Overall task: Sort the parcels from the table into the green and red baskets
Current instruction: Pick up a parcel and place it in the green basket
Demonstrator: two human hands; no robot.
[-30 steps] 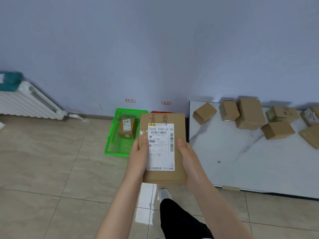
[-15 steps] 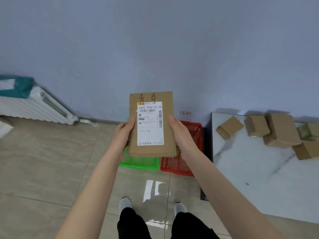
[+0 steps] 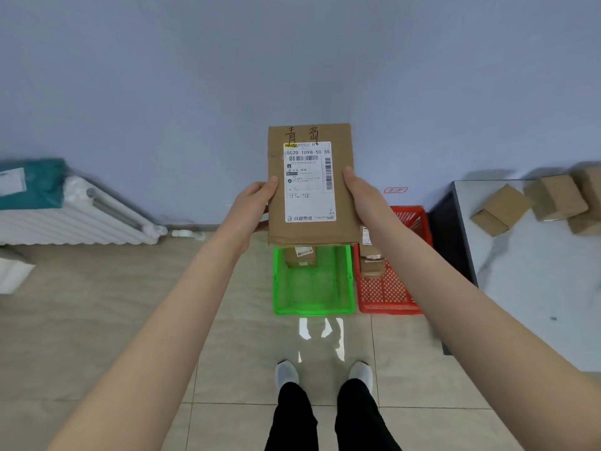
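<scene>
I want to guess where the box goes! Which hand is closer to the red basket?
Right. The right hand grips the parcel on its edge toward the red basket; the left hand grips the opposite edge.

Black trousers (image 3: 294,418) are worn, seen at the lower centre of the frame. Pale grey shoes (image 3: 287,374) with rounded toes are seen just above them in the picture. The left hand (image 3: 252,206), right hand (image 3: 364,196) and both forearms are bare.
</scene>
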